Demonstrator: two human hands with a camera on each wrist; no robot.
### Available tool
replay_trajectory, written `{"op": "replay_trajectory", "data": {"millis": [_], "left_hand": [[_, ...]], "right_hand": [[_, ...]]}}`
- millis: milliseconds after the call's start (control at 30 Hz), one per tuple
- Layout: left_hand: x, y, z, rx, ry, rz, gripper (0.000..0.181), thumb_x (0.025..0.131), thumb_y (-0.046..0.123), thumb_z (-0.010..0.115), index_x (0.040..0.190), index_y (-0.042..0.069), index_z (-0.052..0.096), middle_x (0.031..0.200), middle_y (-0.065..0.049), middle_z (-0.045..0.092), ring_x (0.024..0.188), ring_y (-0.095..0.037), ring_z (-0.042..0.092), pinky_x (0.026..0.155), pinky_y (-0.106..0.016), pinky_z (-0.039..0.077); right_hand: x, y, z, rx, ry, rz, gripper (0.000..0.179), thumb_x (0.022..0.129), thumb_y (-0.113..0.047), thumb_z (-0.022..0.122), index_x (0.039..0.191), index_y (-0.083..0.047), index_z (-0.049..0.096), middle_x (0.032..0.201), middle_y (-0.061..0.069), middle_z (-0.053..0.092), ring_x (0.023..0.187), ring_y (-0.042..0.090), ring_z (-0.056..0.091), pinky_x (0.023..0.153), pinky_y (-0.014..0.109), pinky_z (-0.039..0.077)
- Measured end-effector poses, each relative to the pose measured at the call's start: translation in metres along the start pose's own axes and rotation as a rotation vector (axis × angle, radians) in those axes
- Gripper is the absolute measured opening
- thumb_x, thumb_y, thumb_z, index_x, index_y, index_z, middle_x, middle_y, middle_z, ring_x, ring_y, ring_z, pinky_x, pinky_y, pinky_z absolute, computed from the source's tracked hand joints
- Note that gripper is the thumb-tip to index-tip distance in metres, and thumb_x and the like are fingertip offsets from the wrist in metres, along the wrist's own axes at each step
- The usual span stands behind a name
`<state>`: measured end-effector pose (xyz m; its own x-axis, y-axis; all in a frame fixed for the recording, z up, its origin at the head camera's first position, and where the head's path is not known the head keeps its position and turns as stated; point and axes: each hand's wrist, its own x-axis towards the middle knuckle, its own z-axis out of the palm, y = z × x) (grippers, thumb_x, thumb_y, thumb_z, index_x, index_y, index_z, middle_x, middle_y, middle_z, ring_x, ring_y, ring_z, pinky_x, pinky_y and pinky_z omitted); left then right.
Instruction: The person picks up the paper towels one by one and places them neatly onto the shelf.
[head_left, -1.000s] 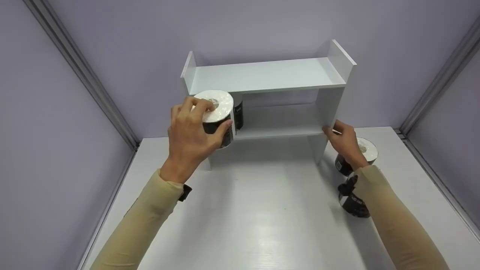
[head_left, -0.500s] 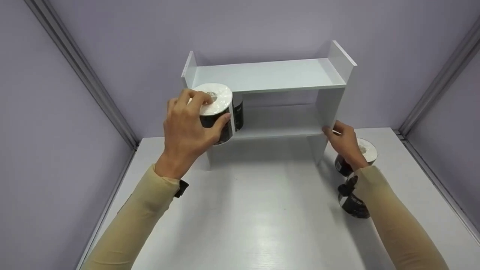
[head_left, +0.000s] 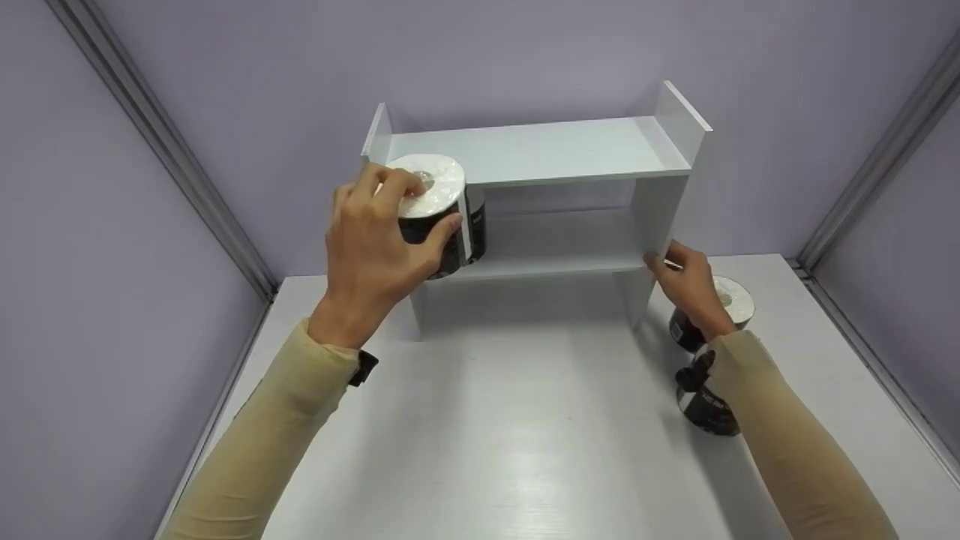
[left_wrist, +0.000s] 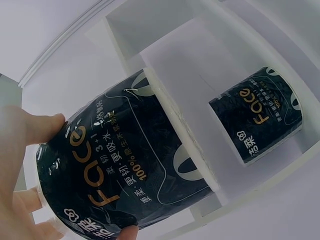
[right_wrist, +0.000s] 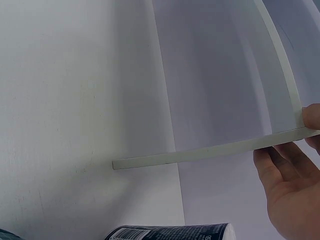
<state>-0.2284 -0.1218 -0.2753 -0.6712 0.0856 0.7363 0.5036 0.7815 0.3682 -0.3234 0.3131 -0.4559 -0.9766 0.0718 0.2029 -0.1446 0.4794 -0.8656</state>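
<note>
"So, progress?"
"One roll (left_wrist: 257,117) is on the lower shelf (head_left: 570,240); left fingers (head_left: 394,187) grip another roll (left_wrist: 127,155) in front, right fingers (right_wrist: 269,167) pinch the side panel (head_left: 660,210); two tabletop (head_left: 517,420) rolls (head_left: 706,411) seem left"

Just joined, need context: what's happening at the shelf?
A person's left-hand grip holds a black-and-white wrapped roll up in front of the left end of the white shelf unit. A second roll stands on its lower board, at the left. The right-hand grip holds the unit's right side panel. Two more rolls sit on the table at the right, partly hidden by the right arm.
</note>
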Motion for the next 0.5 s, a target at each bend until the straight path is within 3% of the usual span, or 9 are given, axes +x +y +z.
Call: {"op": "replay_trajectory", "data": {"millis": [500], "left_hand": [[0.0102, 0.0028, -0.0007, -0.007, 0.009, -0.01, 0.045, 0.084, 0.044, 0.089, 0.106, 0.01, 0.069, 0.113, -0.01, 0.067, 0.102, -0.039, 0.059, 0.084, -0.053, 0.054]], "right_hand": [[0.0003, -0.0029, -0.0027, -0.01, -0.012, 0.019, 0.056, 0.109, -0.035, 0.06, 0.156, -0.005, 0.054, 0.153, 0.02, 0.059, 0.142, 0.037, 0.058, 0.118, 0.054, 0.047]]}}
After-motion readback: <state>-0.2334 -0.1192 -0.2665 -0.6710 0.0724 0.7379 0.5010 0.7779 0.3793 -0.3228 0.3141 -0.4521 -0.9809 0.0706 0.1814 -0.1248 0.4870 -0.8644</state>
